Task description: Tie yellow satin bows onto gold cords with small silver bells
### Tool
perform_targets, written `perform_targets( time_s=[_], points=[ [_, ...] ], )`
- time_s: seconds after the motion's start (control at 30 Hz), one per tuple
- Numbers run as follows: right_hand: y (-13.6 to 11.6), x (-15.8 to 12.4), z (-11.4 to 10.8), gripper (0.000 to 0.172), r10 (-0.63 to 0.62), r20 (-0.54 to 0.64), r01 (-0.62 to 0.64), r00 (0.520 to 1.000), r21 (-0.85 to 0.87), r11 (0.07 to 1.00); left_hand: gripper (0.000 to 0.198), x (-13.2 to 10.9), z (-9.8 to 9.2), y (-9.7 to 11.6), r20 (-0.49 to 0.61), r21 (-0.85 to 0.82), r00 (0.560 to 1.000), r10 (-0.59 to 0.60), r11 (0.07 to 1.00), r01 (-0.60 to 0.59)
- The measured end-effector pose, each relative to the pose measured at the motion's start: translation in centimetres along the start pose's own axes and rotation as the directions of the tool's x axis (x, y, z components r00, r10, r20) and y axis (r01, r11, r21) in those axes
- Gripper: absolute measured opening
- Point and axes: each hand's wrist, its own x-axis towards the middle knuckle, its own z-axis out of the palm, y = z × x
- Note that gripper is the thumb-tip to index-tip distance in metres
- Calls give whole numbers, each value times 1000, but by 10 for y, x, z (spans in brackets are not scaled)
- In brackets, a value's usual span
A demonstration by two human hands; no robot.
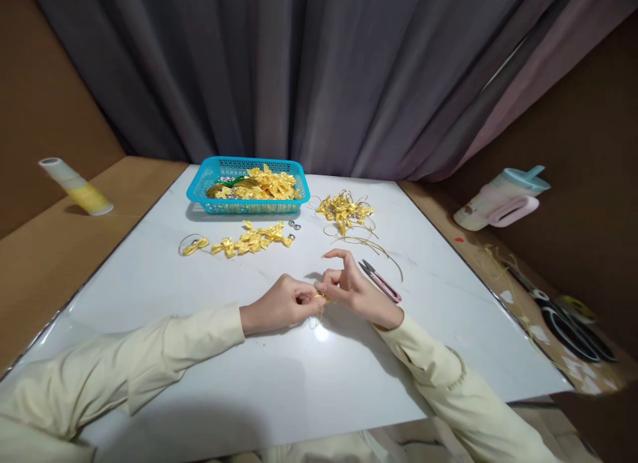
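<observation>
Above the white table my left hand (286, 302) and my right hand (355, 291) meet, fingertips pinched together. Between them is a small yellow ribbon bow (321, 297), mostly hidden by the fingers, with thin cord hanging below it. My right index finger is raised and bent. Pink-handled thread snips (381, 281) lie just beyond my right hand. Farther back is a row of loose yellow bows (256, 240), with a few small silver pieces (294, 225) at its right end. A pile of yellow bows with cords (345, 209) lies to the right.
A blue basket (248, 206) of bows and cord stands at the back. Loose gold cords (373, 244) trail across the table (209, 396). On the left stands a cone of yellow thread (82, 194); on the right, a lidded cup (491, 200) and black scissors (568, 330).
</observation>
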Motion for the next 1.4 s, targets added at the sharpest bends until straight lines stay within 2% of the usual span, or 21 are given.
perform_targets(
  time_s=[0.23, 0.37, 0.43, 0.53, 0.67, 0.77, 0.83, 0.97, 1.13, 1.27, 1.4],
  points=[
    [1, -1, 7, 36, -84, -143, 83, 986, -14, 996, 36, 2, -1, 1, -14, -15, 1000, -7, 1000, 7],
    [1, 1, 6, 36, -72, -185, 80, 980, 38, 996, 39, 2, -1, 1, -17, -21, 1000, -8, 1000, 7],
    [0, 2, 2, 35, -82, -244, 95, 966, 39, 995, 37, 2, 0, 1, -8, -27, 1000, -15, 1000, 15],
    [-2, 4, -10, 34, -131, -369, 136, 920, -13, 991, 32, 0, 1, 1, 10, -30, 999, -32, 999, 32],
    [-4, 6, -32, 33, -206, -465, 187, 861, -86, 979, 28, -2, 1, 2, 55, -33, 996, -66, 997, 68],
    [-5, 6, -49, 34, -287, -570, 269, 770, -117, 956, 26, -2, 1, 2, 79, -35, 993, -89, 995, 92],
    [-6, 6, -55, 34, -311, -596, 290, 740, -134, 948, 25, -2, 2, 3, 91, -48, 988, -125, 990, 130],
    [-6, 6, -56, 36, -344, -592, 317, 729, -153, 936, 22, -4, 3, 4, 151, -104, 970, -193, 972, 210],
    [-3, 6, -55, 36, -360, -586, 358, 726, -125, 925, 14, -5, 2, 0, 192, -145, 964, -183, 966, 212],
    [-4, 7, -55, 35, -336, -584, 346, 739, -99, 933, 16, -3, 2, -1, 167, -90, 972, -166, 979, 182],
    [-7, 7, -50, 37, -321, -605, 256, 729, -195, 947, 24, -2, 3, 1, 115, 17, 989, -95, 995, 94]
  ],
)
